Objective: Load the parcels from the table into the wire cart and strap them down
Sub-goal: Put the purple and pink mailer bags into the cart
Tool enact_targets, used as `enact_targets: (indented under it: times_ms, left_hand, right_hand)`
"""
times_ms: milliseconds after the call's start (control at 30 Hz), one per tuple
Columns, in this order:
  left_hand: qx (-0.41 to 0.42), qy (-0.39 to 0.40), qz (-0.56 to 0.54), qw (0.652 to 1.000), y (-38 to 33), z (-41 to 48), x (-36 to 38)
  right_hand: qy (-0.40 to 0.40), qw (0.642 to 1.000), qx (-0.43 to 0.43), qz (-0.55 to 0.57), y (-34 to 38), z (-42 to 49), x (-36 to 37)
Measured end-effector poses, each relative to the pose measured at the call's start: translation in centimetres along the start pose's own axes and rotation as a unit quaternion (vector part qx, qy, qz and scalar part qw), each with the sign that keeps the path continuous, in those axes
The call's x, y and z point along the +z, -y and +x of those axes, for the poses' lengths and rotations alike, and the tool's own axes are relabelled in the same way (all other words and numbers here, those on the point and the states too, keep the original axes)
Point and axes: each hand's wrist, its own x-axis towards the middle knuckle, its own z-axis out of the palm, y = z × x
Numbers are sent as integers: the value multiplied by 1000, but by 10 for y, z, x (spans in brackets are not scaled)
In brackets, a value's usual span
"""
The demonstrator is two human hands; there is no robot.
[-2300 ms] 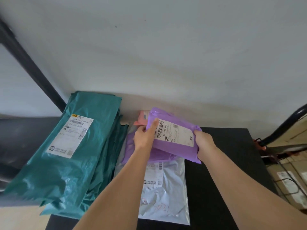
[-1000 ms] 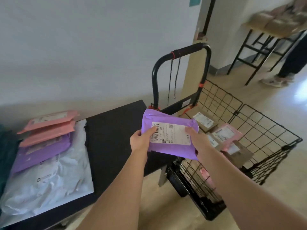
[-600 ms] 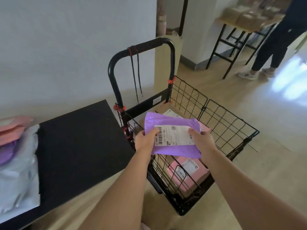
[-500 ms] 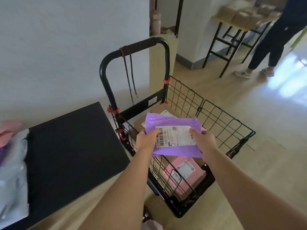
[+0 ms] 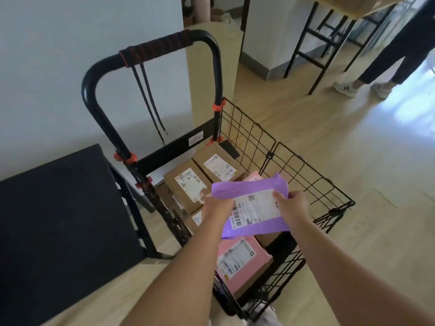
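Both my hands hold a purple mailer (image 5: pixel 253 205) with a white label over the black wire cart (image 5: pixel 294 165). My left hand (image 5: pixel 217 205) grips its left edge and my right hand (image 5: pixel 292 204) grips its right edge. Inside the cart lie two brown cardboard boxes (image 5: pixel 188 182) near the handle and a pink parcel (image 5: pixel 240 260) at the near end. Black straps (image 5: pixel 150 102) hang from the cart's handle (image 5: pixel 164 47).
The black table (image 5: pixel 58 220) stands at the left, its corner next to the cart. A tall cardboard piece (image 5: pixel 211 74) leans behind the cart. At the upper right another person's legs (image 5: pixel 388 57) stand beside a black-framed table (image 5: pixel 329 36) on the wooden floor.
I have turned from the table to the cart, carrying the purple mailer. Over the last half second both hands lowered it into the cart, above the pink parcel.
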Motion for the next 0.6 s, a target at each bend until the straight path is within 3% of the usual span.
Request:
enact_targets:
  times_ms: [167, 400, 600]
  left_hand:
    - [-119, -19, -34, 992, 23, 18, 42]
    - [-261, -77, -30, 962, 78, 40, 86]
    - [-288, -55, -116, 949, 95, 46, 107]
  right_hand:
    - [87, 993, 6, -82, -27, 51, 13]
    - [231, 955, 5, -185, -69, 90, 38]
    - [234, 942, 31, -240, -93, 109, 60]
